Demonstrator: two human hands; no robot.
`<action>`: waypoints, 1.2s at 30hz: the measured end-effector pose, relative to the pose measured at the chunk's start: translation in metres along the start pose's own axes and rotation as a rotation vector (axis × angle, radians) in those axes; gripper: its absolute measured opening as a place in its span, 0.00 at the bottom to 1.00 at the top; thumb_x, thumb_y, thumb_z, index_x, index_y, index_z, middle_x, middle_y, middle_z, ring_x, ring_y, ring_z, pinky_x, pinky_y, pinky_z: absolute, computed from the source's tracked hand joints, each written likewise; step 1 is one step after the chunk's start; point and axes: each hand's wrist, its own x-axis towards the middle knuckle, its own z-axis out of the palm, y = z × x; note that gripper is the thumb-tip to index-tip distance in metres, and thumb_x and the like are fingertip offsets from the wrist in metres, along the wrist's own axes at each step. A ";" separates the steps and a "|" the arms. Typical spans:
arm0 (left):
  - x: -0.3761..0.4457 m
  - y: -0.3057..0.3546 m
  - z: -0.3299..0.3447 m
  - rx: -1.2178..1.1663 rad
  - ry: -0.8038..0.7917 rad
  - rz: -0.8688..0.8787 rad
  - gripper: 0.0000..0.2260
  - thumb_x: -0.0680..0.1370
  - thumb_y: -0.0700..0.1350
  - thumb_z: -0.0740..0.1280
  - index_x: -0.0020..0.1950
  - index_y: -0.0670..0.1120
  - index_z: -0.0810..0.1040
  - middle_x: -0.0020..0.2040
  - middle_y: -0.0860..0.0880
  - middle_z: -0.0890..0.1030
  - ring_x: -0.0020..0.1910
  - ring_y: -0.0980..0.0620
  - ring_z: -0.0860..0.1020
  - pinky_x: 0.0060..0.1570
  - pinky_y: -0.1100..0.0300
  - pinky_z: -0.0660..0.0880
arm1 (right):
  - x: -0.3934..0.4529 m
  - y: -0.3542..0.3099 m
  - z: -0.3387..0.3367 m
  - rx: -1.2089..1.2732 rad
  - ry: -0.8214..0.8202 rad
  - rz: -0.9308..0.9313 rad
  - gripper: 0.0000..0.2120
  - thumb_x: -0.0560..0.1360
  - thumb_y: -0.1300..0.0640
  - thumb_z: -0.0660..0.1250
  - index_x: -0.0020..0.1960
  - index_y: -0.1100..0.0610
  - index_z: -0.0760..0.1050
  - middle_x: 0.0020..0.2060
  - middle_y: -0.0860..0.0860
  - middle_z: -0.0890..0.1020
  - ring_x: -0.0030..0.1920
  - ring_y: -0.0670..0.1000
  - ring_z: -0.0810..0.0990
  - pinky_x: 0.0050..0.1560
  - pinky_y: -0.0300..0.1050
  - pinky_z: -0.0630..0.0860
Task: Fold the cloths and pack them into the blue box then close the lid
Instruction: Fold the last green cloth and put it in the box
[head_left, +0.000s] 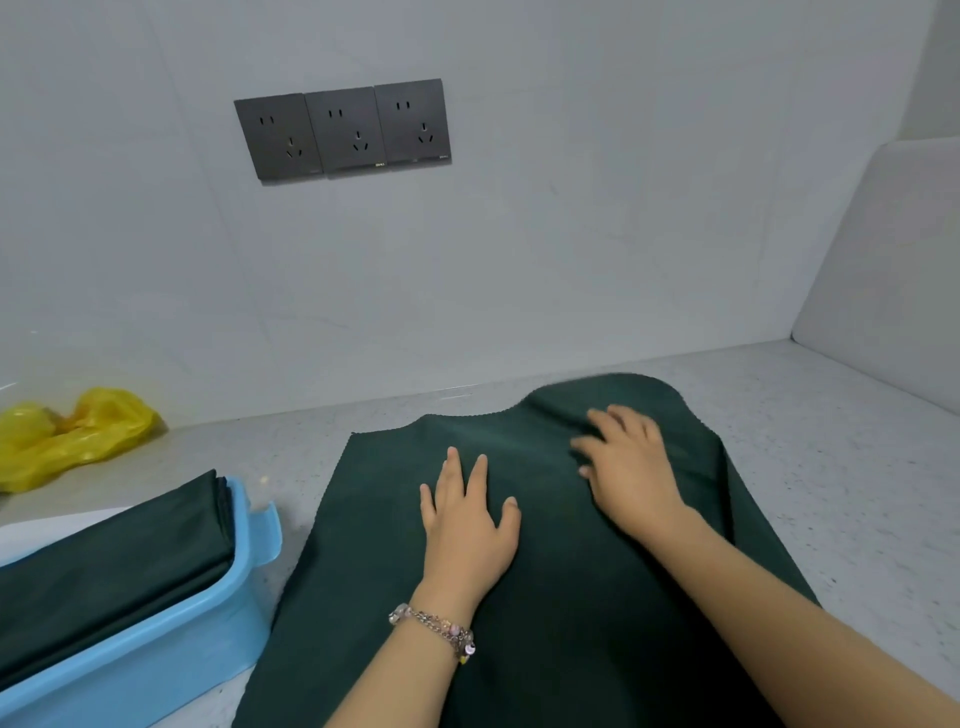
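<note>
On the speckled counter (831, 467), a dark green cloth (545, 597) is pressed flat by the left hand (467, 525) and right hand (628, 467), fingers spread. Near left, folded cloths (114, 561) are held in the blue box (156, 644); a crumpled yellow bag (72, 436) is seen beyond.

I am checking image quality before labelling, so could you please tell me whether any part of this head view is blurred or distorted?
In the head view, the right hand and the far edge of the green cloth are motion-smeared; the left hand looks sharp; wide-angle distortion tilts the sockets; lighting is soft and even, with only faint shadows.
</note>
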 end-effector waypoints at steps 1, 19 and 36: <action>0.000 -0.001 0.000 0.013 -0.022 -0.007 0.27 0.80 0.56 0.54 0.77 0.50 0.54 0.78 0.47 0.43 0.76 0.53 0.43 0.73 0.52 0.36 | -0.007 -0.001 0.008 -0.006 -0.133 0.041 0.17 0.78 0.53 0.62 0.66 0.53 0.72 0.70 0.55 0.67 0.70 0.58 0.62 0.69 0.51 0.56; 0.002 0.000 -0.002 0.206 -0.191 -0.042 0.24 0.81 0.56 0.51 0.76 0.50 0.59 0.77 0.45 0.55 0.76 0.49 0.50 0.74 0.50 0.44 | -0.073 0.064 -0.011 0.045 -0.452 0.349 0.26 0.80 0.39 0.41 0.76 0.45 0.50 0.76 0.53 0.52 0.76 0.52 0.49 0.75 0.51 0.46; -0.108 0.040 -0.063 0.160 -0.298 0.123 0.15 0.78 0.53 0.58 0.62 0.52 0.76 0.63 0.49 0.74 0.64 0.48 0.70 0.63 0.52 0.62 | -0.161 0.013 -0.096 0.133 -0.366 0.010 0.16 0.78 0.44 0.58 0.63 0.44 0.75 0.59 0.42 0.79 0.61 0.51 0.70 0.62 0.43 0.65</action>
